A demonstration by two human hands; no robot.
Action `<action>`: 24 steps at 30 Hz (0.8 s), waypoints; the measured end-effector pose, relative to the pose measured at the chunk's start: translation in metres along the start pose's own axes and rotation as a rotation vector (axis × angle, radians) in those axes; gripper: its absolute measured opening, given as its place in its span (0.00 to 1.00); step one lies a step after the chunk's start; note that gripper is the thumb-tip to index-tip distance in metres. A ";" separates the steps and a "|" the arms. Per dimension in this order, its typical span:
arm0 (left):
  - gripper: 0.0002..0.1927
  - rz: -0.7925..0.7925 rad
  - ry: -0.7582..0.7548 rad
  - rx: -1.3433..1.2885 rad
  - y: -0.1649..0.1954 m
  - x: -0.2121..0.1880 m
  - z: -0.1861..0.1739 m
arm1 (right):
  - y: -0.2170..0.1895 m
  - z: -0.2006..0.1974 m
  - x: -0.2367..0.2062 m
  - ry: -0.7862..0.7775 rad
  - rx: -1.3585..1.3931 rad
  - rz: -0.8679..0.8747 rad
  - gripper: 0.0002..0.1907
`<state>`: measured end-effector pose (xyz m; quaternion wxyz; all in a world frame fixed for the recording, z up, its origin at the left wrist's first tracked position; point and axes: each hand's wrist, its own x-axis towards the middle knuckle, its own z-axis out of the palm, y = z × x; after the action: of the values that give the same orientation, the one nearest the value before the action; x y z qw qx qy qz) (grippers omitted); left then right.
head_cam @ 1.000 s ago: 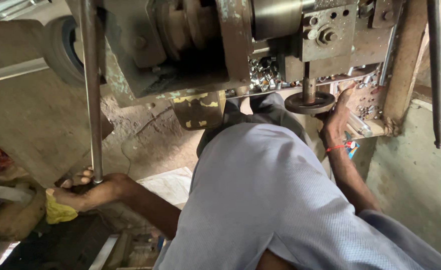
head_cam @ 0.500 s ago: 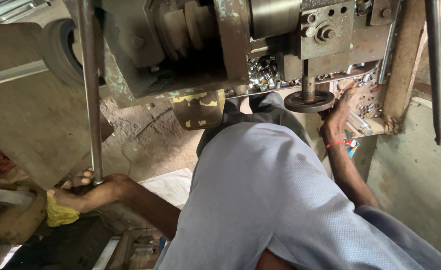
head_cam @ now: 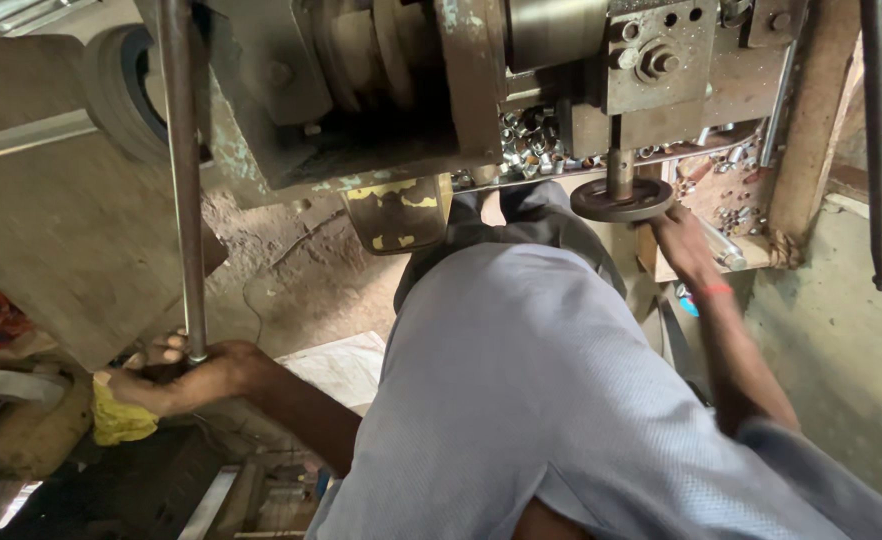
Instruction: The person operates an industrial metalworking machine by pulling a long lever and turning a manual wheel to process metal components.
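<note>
My left hand (head_cam: pixel 176 375) reaches out low on the left, fingers closed around the bottom end of a long upright steel rod (head_cam: pixel 183 180). My right hand (head_cam: pixel 679 235) is stretched forward, its fingers on the rim of a dark round handwheel (head_cam: pixel 621 200). The wheel hangs on a short shaft under a worn grey-green machine (head_cam: pixel 431 90). A red thread circles the right wrist. My light blue shirt (head_cam: pixel 551 400) fills the middle of the view and hides the floor below me.
Several small shiny metal parts (head_cam: pixel 536 135) lie piled on the machine's ledge. A yellow cloth (head_cam: pixel 121 420) sits by the left hand. A wooden post (head_cam: pixel 811 120) and a second rod (head_cam: pixel 876 150) stand at the right, a tyre (head_cam: pixel 116 90) at top left.
Both hands keep their hold on the rod and the handwheel. Only the view shifts a little.
</note>
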<state>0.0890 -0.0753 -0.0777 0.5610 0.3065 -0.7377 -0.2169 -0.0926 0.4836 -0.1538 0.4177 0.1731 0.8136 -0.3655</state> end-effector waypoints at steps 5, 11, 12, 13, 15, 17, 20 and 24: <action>0.24 -0.301 0.084 -0.229 -0.012 -0.005 -0.008 | -0.017 0.016 -0.021 -0.383 -0.122 0.108 0.25; 0.31 0.206 -0.118 0.026 -0.015 -0.026 -0.028 | -0.005 0.023 0.039 0.021 -0.491 -0.725 0.15; 0.28 -0.033 -0.119 -0.427 -0.014 -0.027 -0.029 | -0.004 0.020 0.044 0.013 -0.544 -0.943 0.19; 0.27 -0.007 -0.115 -0.397 -0.014 -0.025 -0.028 | -0.004 0.020 0.045 -0.029 -0.453 -0.836 0.16; 0.29 0.310 -0.107 0.144 -0.011 -0.017 -0.024 | -0.001 0.029 0.040 -0.099 -0.273 -0.622 0.12; 0.32 0.608 -0.119 0.599 -0.007 -0.007 -0.012 | 0.001 0.043 0.027 0.121 -0.606 -0.985 0.19; 0.30 0.506 -0.103 0.415 0.006 0.001 0.004 | -0.001 0.048 0.001 0.002 -0.045 -0.545 0.13; 0.23 -0.130 0.088 0.027 0.020 0.004 0.015 | 0.002 0.020 -0.006 -0.010 0.054 -0.381 0.15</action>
<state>0.0700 -0.0636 -0.0658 0.5736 0.3706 -0.6936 -0.2292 -0.0774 0.4702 -0.1577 0.3400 0.0251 0.8194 -0.4608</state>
